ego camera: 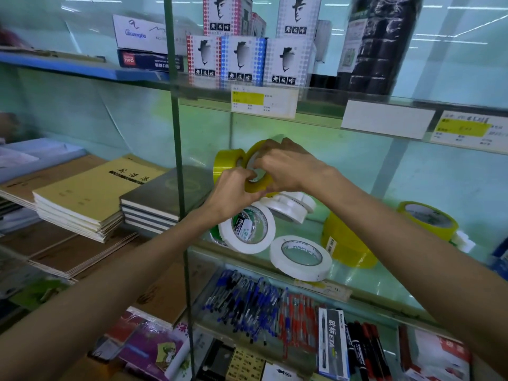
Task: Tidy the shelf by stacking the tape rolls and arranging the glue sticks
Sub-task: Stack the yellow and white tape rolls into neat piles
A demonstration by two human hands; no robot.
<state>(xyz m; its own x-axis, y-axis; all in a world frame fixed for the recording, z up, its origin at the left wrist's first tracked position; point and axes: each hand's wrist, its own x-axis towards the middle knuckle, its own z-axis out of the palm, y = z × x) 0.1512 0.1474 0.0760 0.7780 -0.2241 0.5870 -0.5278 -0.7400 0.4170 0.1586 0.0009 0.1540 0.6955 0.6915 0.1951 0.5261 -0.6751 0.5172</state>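
Observation:
Both hands meet on a thin yellow tape roll [254,185] held upright above the glass shelf [365,284]. My left hand [233,193] grips its lower edge with a finger in the core. My right hand [286,166] covers its top and right side. Just left of it stands a wider yellow tape roll [226,163]. Below the hands lie white tape rolls: one tilted [247,229], one flat at the front [301,257], and a leaning group behind [292,206]. Further right sit a big yellow tape stack [346,243] and another yellow roll [427,220]. No glue sticks are visible.
A glass divider [177,149] stands left of the tapes, with stacked notebooks [90,193] beyond it. Patterned boxes [243,60] and black rolls [380,42] fill the shelf above. Blue and red pens [264,306] and markers [368,350] lie on the shelf below.

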